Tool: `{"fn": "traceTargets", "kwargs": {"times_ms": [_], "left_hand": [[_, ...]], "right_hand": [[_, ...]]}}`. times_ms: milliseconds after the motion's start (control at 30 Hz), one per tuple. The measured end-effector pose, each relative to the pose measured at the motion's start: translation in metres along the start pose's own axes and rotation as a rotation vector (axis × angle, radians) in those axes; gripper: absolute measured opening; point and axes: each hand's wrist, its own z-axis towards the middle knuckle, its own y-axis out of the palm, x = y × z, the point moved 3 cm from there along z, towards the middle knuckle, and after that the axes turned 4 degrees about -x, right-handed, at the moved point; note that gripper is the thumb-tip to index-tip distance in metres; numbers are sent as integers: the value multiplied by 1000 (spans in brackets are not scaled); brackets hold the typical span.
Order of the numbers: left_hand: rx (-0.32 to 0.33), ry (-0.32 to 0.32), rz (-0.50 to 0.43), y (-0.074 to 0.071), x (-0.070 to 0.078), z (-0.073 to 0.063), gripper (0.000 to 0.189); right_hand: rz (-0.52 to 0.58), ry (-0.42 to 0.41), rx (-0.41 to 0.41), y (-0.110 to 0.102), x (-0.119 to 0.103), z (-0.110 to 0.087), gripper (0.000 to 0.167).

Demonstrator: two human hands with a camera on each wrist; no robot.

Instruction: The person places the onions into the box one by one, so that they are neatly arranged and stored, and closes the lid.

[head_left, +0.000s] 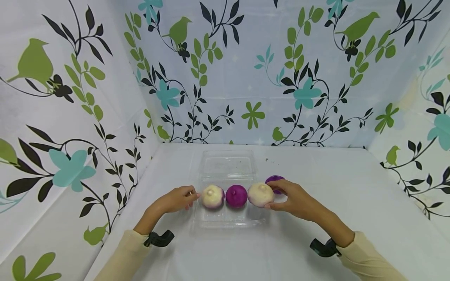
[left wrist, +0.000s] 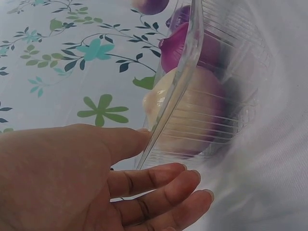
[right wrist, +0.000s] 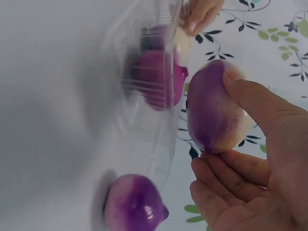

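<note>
My right hand (head_left: 293, 199) holds a white-and-purple turnip (head_left: 260, 194) between thumb and fingers, over the right side of a clear plastic clamshell container (head_left: 230, 223). In the right wrist view this turnip (right wrist: 216, 106) hangs above the container's rim. A cream-topped turnip (head_left: 212, 196) and a magenta onion-shaped bulb (head_left: 236, 196) sit side by side inside. At the left edge, my left hand (head_left: 177, 200) grips the container's rim (left wrist: 185, 72), thumb on one side and fingers on the other. Another purple turnip (right wrist: 134, 204) lies on the table just outside the container, partly hidden by my right hand in the head view.
The container's lid (head_left: 228, 164) lies folded back, away from me. A white cloth covers the table (head_left: 316, 164). Patterned curtains (head_left: 253, 78) with leaves and birds rise along the back and both sides. Each wrist wears a black camera mount (head_left: 159, 238).
</note>
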Motion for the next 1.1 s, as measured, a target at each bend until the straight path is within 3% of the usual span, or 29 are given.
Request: {"fn": "traceTargets", "kwargs": {"times_ms": [133,500,833,1100], "left_hand": [[0,2,1,0,1,-1,32],[6,-13,-4,1,0,-1,32],[11,1,-11,0,3,-3,32],[6,-5,-6,0,2,-4,31]], "right_hand": [[-39,-25,-12,5,-14,8,70],[-12,-42,-108,30,-51,30,65],[-48,-70,-175,48,-71,44,68],[-61,-103,-223,65,-87,55,59]]}}
